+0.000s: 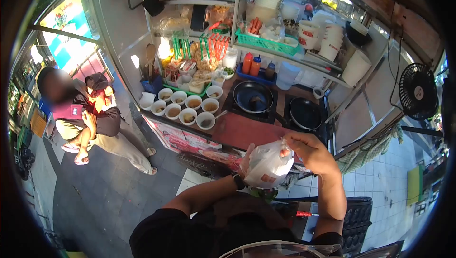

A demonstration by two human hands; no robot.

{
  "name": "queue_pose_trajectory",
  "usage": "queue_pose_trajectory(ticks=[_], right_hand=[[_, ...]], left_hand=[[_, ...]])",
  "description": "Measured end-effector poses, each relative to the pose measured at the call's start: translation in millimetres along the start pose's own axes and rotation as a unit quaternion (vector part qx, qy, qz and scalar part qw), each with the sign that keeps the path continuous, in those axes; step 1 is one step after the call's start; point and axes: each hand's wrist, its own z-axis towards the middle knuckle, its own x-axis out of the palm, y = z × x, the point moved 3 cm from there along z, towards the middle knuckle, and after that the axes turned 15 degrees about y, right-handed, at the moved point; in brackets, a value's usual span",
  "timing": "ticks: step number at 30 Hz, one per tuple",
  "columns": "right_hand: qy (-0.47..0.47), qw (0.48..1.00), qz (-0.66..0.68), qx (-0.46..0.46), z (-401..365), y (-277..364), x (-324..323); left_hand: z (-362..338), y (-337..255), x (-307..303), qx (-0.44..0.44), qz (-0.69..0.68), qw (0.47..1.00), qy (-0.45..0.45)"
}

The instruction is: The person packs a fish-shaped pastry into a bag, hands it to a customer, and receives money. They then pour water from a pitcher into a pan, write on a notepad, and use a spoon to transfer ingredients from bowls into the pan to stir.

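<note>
White plastic bag [269, 167]: held up between both hands, just in front of the cart, with bulging sides. Read left to right. Far left: another person [71, 115] on the paving, well apart from the work. Next, white bowls [205, 127] grouped on the counter, several with contents. Left hand [245, 161]: grasping the bag's left side, partly behind the plastic. Beyond the bag, a red board [240, 129] on the counter and a large pan [244, 98] behind it. Right hand [308, 150]: fingers bent and pinching the bag's upper right part. Smaller pan [305, 113] beyond that hand; fan [418, 90] at far right. Contents of the bag: cannot be made out through the film. Judgement: step in hand is probably gathering the bag's top. Next move calls for the left hand to steady the load, level, while the right draws the plastic together.
</note>
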Motion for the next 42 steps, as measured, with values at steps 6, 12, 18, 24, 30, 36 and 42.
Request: queue_pose_trajectory(ticks=[6, 12, 18, 24, 30, 36, 42], right_hand=[[0.036, 0.998, -0.04, -0.019, 22, 25, 23], [0.024, 0.998, -0.061, -0.011, 35, 17, 27], [-0.024, 0.992, -0.12, 0.022, 10, 37, 1], [-0.164, 0.978, -0.125, 0.033, -99, 43, -43], [-0.3, 0.918, -0.206, 0.158, -209, 48, -96], [-0.356, 0.864, -0.279, 0.223, -311, 17, -162], [-0.372, 0.842, -0.271, 0.281, -392, -17, -221]], left_hand=[[-22, -26, -8, 0.032, -0.06, 0.997, -0.031], [-43, -46, -12, -0.007, -0.002, 0.999, -0.032], [-17, -45, 33, -0.014, 0.284, 0.958, -0.039], [72, 12, 16, -0.112, 0.347, 0.931, 0.002], [173, 142, -25, -0.215, 0.099, 0.971, -0.03], [239, 262, -102, -0.344, -0.149, 0.927, -0.029], [314, 347, -154, -0.369, -0.156, 0.912, -0.087]])
